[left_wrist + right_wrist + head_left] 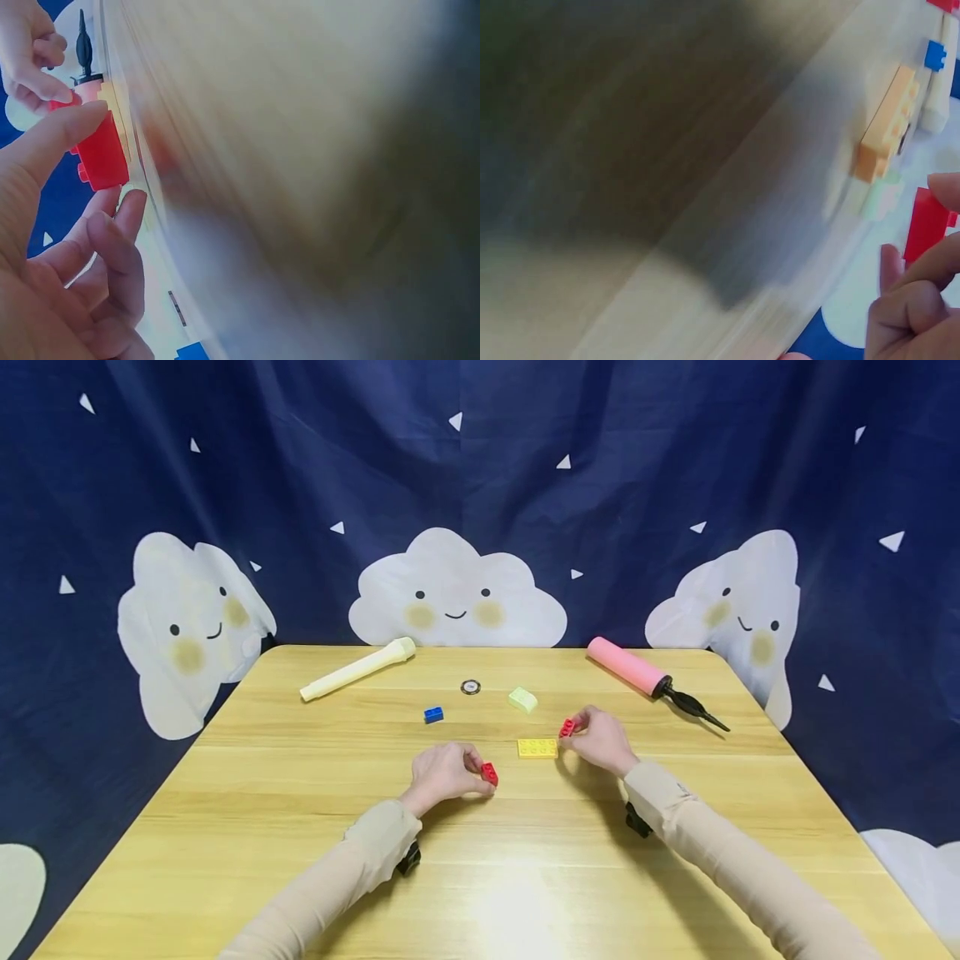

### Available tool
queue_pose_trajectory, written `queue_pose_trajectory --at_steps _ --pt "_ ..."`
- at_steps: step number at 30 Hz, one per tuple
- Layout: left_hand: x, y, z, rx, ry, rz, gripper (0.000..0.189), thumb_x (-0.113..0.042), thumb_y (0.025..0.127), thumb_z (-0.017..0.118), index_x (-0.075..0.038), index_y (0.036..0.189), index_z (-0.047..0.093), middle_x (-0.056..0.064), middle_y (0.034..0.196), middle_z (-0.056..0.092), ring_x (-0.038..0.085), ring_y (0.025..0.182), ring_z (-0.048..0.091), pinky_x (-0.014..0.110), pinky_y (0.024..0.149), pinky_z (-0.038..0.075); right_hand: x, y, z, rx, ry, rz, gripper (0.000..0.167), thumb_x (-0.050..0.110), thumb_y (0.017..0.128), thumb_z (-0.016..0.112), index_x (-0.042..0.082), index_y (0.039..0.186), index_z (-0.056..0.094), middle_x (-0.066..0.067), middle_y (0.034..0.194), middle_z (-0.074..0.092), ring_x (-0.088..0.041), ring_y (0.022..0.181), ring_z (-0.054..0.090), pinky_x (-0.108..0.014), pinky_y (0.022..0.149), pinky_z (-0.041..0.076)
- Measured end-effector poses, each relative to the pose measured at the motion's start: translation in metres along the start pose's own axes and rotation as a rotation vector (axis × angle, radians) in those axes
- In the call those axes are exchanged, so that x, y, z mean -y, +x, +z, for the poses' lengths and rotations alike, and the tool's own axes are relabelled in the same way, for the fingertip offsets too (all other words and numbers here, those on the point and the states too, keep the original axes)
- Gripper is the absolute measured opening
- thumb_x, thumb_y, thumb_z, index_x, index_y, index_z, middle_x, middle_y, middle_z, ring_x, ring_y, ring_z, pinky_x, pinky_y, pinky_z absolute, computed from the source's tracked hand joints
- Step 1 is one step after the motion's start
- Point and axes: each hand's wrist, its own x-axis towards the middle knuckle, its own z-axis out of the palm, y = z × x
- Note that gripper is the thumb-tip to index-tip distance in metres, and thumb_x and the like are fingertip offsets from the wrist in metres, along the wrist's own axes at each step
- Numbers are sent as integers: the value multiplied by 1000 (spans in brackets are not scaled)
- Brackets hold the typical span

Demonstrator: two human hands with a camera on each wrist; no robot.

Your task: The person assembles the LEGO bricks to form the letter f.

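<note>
Between thumb and fingers my left hand (pixel 444 772) pinches a small red toy brick (pixel 489 773), its studs facing sideways in the left wrist view. A second red brick (pixel 567 728) is pinched by my right hand (pixel 602 740), just above the right end of a yellow brick (pixel 537 748) lying on the table. That yellow brick has two rows of studs and is longer than the red ones. Left of it lies a small blue brick (pixel 433 715). Behind it rests a pale green brick (pixel 522 699) with a curved top.
On the wooden table (pixel 225 827), a round black-and-white disc (pixel 470 687) lies behind the bricks. A cream baton-shaped thing (pixel 358 669) is at the back left, a pink hand pump (pixel 630 668) with a black nozzle at the back right. A dark blue curtain (pixel 510 468) hangs behind.
</note>
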Motion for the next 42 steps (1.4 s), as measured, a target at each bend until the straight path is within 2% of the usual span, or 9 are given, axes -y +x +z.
queue_pose_trajectory --at_steps 6,11,16,21,30,38,42 --pt "-2 0 2 -5 -22 14 35 -55 58 84 -32 76 64 -18 82 69 5 69 54 28 57 33 8 -12 3 9 98 -111 31 17 74 78 5 98 62 -11 96 69 -28 90 61 -37 79 44" --pt "-4 0 4 0 -13 43 35 -55 58 84 -34 78 66 -19 83 70 5 70 54 28 58 33 18 -25 10 108 135 -204 30 18 72 81 9 96 64 -5 91 68 -27 91 61 -35 78 43" --pt "-9 -1 5 29 0 98 34 -55 57 84 -34 80 69 -20 80 69 5 68 51 29 59 32 28 -35 22 223 148 -279 28 21 73 82 14 94 65 2 89 67 -23 94 61 -40 84 43" --pt "-12 -2 5 60 -2 129 32 -52 57 85 -34 79 70 -19 78 68 7 66 49 30 59 32 35 -40 33 276 155 -338 27 21 71 82 16 93 66 5 87 66 -22 94 61 -46 87 42" --pt "-12 -2 9 72 -2 144 31 -50 56 86 -36 79 70 -21 79 68 7 65 49 30 56 33 36 -42 48 307 188 -330 26 20 70 81 16 91 66 6 88 65 -18 94 58 -58 94 36" --pt "-13 -2 10 78 20 137 33 -50 55 87 -36 80 71 -20 76 66 6 65 48 31 55 32 36 -42 54 284 184 -267 26 22 70 83 17 89 67 6 91 65 -19 99 58 -55 96 37" --pt "-14 -2 11 72 19 132 35 -51 54 87 -35 81 71 -19 77 67 7 65 48 31 55 33 37 -43 54 277 183 -267 28 22 69 84 16 91 68 4 93 66 -20 100 58 -55 96 38"
